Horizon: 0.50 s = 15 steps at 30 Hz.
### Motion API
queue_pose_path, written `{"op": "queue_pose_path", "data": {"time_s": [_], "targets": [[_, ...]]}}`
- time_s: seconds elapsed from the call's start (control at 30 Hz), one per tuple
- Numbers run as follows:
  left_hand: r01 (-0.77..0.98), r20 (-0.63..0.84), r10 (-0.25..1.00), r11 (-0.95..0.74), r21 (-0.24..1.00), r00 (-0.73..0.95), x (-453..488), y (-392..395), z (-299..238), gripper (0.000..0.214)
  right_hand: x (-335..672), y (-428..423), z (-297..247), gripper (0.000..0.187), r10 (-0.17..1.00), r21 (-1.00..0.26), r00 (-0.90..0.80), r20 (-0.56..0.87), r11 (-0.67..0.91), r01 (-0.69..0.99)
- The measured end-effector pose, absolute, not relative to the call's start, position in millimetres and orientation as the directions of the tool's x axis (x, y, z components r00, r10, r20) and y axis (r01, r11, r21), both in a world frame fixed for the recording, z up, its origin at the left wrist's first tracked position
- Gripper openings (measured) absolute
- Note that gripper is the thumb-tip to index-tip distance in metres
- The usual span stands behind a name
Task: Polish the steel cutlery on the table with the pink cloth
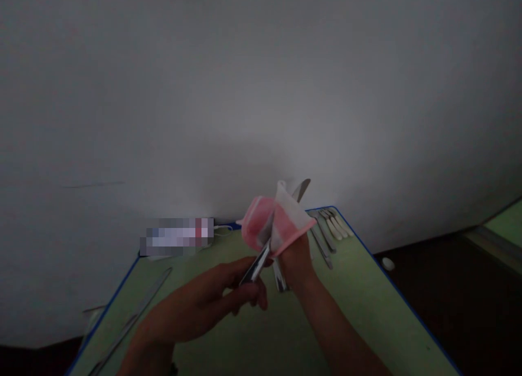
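My left hand [228,291] is closed around the shiny metal handle of a table knife [258,264], with the blade slanting up and away to the right. A pink and white cloth [291,215] is folded about the blade, whose tip pokes out above it. Mostly covered by that cloth, my right hand [297,259] grips it against the blade; its fingers are largely hidden. Below the hands, part of another metal handle [279,279] shows on the green tabletop [253,343].
Several knives [322,245] and white-handled forks [337,223] lie at the back right. A long metal piece [134,319] rests along the left side. At the back left sits a blurred-out object [179,237] with a white cable [223,229]. A wall [261,93] rises behind the blue-edged table.
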<state>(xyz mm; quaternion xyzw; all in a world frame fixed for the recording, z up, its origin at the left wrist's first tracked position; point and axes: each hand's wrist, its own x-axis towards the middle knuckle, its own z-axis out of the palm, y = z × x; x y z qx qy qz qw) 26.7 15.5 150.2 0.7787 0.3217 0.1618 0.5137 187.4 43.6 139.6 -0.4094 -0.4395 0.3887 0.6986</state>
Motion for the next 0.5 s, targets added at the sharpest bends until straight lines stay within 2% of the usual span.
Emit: {"op": "queue_pose_path", "data": {"time_s": [0.07, 0.2, 0.37, 0.5], "targets": [[0.335, -0.074, 0.635, -0.301, 0.893, 0.769, 24.6, 12.7, 158.8, 0.025, 187.4, 38.1, 146.5, 0.019, 0.914, -0.904, 0.248, 0.322, 0.374, -0.206], [0.339, -0.038, 0.663, -0.332, 0.88, 0.748, 24.7, 15.8, 159.6, 0.022, 183.0, 32.8, 148.6, 0.029, 0.904, -0.896, 0.258, 0.341, 0.396, -0.203], [0.368, 0.054, 0.791, -0.343, 0.864, 0.61, 34.4, 23.0, 146.2, 0.03, 176.0, 29.1, 139.1, 0.018, 0.973, -0.917, 0.138, 0.187, 0.224, -0.329], [0.35, 0.142, 0.834, -0.37, 0.861, 0.533, 39.4, 21.4, 144.2, 0.026, 164.6, 21.2, 133.3, 0.027, 0.992, -0.898, -0.023, 0.121, 0.1, -0.43]]}}
